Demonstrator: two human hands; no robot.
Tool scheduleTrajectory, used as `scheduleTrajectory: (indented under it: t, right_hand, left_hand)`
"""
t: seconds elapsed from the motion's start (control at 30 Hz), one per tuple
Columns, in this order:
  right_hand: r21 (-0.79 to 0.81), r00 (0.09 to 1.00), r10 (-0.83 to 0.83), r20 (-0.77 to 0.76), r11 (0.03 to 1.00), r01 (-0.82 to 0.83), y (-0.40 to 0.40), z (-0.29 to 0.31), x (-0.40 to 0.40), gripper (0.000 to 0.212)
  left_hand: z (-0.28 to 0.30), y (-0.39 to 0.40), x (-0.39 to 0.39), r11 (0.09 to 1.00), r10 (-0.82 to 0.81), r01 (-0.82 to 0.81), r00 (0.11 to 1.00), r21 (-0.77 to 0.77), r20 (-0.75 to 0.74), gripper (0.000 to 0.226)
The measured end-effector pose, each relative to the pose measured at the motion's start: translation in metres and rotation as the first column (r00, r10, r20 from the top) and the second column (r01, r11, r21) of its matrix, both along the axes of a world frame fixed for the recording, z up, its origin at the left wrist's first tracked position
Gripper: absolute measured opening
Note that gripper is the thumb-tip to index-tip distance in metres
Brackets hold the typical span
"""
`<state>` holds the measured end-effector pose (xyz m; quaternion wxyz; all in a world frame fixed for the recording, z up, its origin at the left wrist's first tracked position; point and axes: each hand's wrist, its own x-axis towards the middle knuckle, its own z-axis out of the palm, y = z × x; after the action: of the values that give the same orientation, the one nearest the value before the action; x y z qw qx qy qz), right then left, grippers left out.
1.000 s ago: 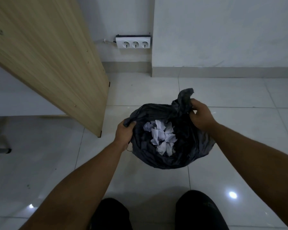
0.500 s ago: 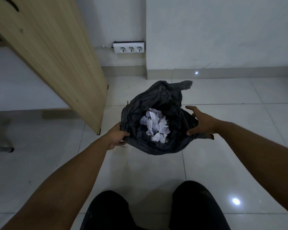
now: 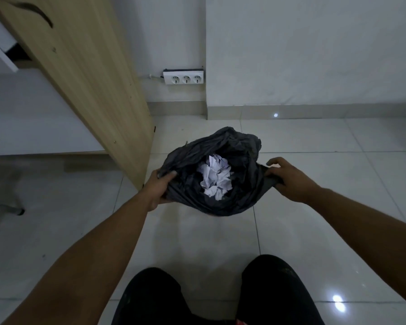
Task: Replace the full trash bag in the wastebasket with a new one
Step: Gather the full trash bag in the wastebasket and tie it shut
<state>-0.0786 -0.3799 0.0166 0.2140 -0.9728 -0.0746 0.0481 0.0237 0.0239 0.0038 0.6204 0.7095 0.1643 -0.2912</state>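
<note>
Here the black trash bag (image 3: 223, 198) serves as the reference point; it sits over the white tiled floor (image 3: 314, 231), mouth open upward. Left of the bag stands a slanted wooden panel (image 3: 85, 73), its lower corner just beside the bag's left edge. The left hand (image 3: 158, 187) grips the bag's left rim: the thumb lies over the top of the plastic and the remaining fingers curl beneath it, so the rim passes between thumb and fingers. Inside the bag, at centre, lies crumpled white paper (image 3: 215, 178). Behind the bag, on the wall, a white three-socket power strip (image 3: 183, 77) is mounted. The right hand (image 3: 288, 181) pinches a stretched tab of the bag's right rim; the upper fingers stay raised and loosely curled above the plastic.
</note>
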Motion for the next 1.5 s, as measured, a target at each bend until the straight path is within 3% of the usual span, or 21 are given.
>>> scheduleTrajectory:
  t: [0.07, 0.13, 0.2, 0.27, 0.33, 0.4, 0.47, 0.7, 0.77, 0.83, 0.93, 1.03, 1.07, 1.1, 1.17, 1.2, 1.23, 1.37, 1.43, 1.5]
  right_hand:
    - [0.115, 0.995, -0.036, -0.098, 0.992, 0.047, 0.000, 0.005, 0.002, 0.019]
    - [0.304, 0.955, -0.169, -0.245, 0.922, 0.241, 0.001, 0.010, 0.005, 0.025]
    - [0.497, 0.860, -0.305, -0.409, 0.716, 0.490, 0.003, 0.015, 0.008, 0.025]
    - [0.592, 0.728, -0.405, -0.553, 0.424, 0.685, 0.006, 0.017, 0.006, 0.019]
    - [0.570, 0.575, -0.375, -0.727, 0.138, 0.810, 0.014, 0.014, -0.001, 0.049]
    - [0.494, 0.490, -0.180, -0.853, 0.024, 0.869, 0.025, 0.006, -0.012, 0.075]
    - [0.495, 0.497, -0.038, -0.867, 0.050, 0.868, 0.040, -0.002, -0.023, 0.083]
    - [0.603, 0.605, 0.018, -0.796, 0.113, 0.790, 0.068, 0.013, -0.029, 0.072]
    - [0.595, 0.609, -0.012, -0.793, 0.204, 0.778, 0.074, 0.020, -0.030, 0.053]
    - [0.544, 0.590, -0.182, -0.786, 0.249, 0.801, 0.079, 0.022, -0.027, 0.026]
    - [0.585, 0.569, -0.342, -0.748, 0.065, 0.809, 0.078, 0.024, -0.018, 0.015]
    - [0.735, 0.609, -0.507, -0.610, -0.074, 0.674, 0.079, 0.023, -0.010, 0.016]
    - [0.804, 0.674, -0.519, -0.526, -0.044, 0.594, 0.080, 0.023, -0.008, 0.021]
    - [0.853, 0.766, -0.479, -0.428, 0.064, 0.517, 0.079, 0.021, -0.006, 0.038]
    - [0.797, 0.910, -0.282, -0.303, 0.448, 0.405, 0.076, 0.018, -0.005, 0.080]
    - [0.715, 0.933, -0.204, -0.296, 0.600, 0.358, 0.074, 0.018, -0.001, 0.091]
    - [0.654, 0.939, -0.179, -0.293, 0.679, 0.333, 0.072, 0.019, 0.005, 0.096]
    - [0.626, 0.925, -0.310, -0.220, 0.683, 0.377, 0.063, 0.010, 0.042, 0.082]
    - [0.629, 0.860, -0.456, -0.230, 0.604, 0.489, 0.059, 0.002, 0.060, 0.061]
    - [0.618, 0.738, -0.631, -0.239, 0.487, 0.617, 0.053, -0.006, 0.077, 0.043]
  left_hand:
    - [0.007, -0.004, -0.004, 0.989, -0.143, 0.143, 0.990, 0.040, 0.009, 0.040]
    - [0.006, -0.008, -0.003, 0.977, -0.186, 0.181, 0.982, 0.114, 0.038, 0.034]
    - [0.004, -0.005, 0.004, 0.976, -0.138, 0.128, 0.989, 0.177, 0.046, 0.030]
    - [0.003, 0.000, 0.010, 0.987, -0.023, 0.026, 1.000, 0.156, -0.019, 0.025]
    - [0.008, 0.001, 0.007, 0.996, 0.014, -0.003, 0.992, 0.085, -0.127, 0.027]
    - [0.010, -0.001, 0.000, 0.997, -0.068, 0.075, 0.978, 0.032, -0.197, 0.031]
    - [0.004, -0.003, -0.005, 0.990, -0.134, 0.138, 0.976, 0.011, -0.169, 0.030]
    - [-0.005, -0.009, -0.014, 0.986, -0.095, 0.097, 0.995, 0.133, -0.028, 0.030]
    - [-0.009, -0.009, -0.015, 0.989, -0.058, 0.057, 0.998, 0.140, 0.006, 0.025]
    - [-0.013, -0.008, -0.015, 0.974, -0.075, 0.060, 0.995, 0.217, 0.062, 0.015]
    - [-0.019, -0.004, -0.013, 0.926, -0.136, 0.072, 0.979, 0.370, 0.149, 0.002]
    - [-0.018, -0.002, -0.014, 0.937, -0.092, 0.025, 0.980, 0.347, 0.178, 0.007]
    - [-0.018, -0.002, -0.013, 0.948, -0.053, -0.006, 0.983, 0.319, 0.173, 0.006]
    - [-0.018, -0.003, -0.013, 0.958, -0.004, -0.044, 0.986, 0.284, 0.167, 0.009]
    - [-0.016, -0.003, -0.012, 0.968, 0.065, -0.103, 0.984, 0.231, 0.165, 0.015]
    - [-0.015, -0.003, -0.011, 0.968, 0.079, -0.117, 0.981, 0.221, 0.175, 0.017]
    - [-0.015, -0.002, -0.010, 0.968, 0.093, -0.131, 0.979, 0.212, 0.180, 0.019]
    - [-0.016, -0.002, -0.002, 0.970, 0.213, -0.226, 0.967, 0.088, 0.138, 0.017]
    - [-0.015, -0.003, 0.002, 0.964, 0.265, -0.267, 0.962, 0.017, 0.072, 0.010]
    - [-0.015, -0.004, 0.006, 0.959, 0.280, -0.280, 0.960, -0.044, 0.002, 0.008]
